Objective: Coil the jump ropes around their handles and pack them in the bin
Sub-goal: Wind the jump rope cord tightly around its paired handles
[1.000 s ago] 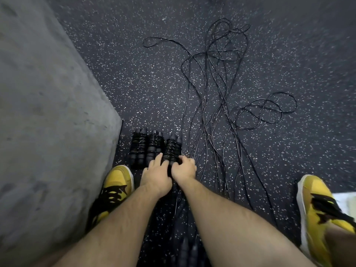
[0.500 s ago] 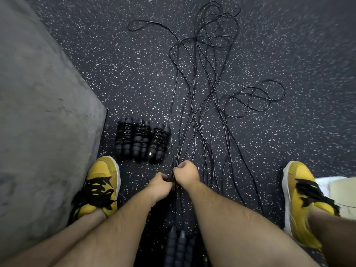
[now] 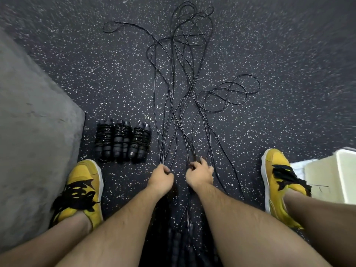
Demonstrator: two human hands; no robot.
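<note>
Speckled floor holds loose jump ropes stretching ahead of the fingers. Both the left hand and right hand curl around strands; three coiled bundles lie just left, bin well right.

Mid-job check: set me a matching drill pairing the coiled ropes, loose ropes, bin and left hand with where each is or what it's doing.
1. coiled ropes
2. loose ropes
3. bin
4. left hand

A. far right, beside a yellow shoe
B. grips rope strands
C. three side by side near the grey slab
D. sprawled on the floor ahead

Pairs: 1-C, 2-D, 3-A, 4-B
</note>
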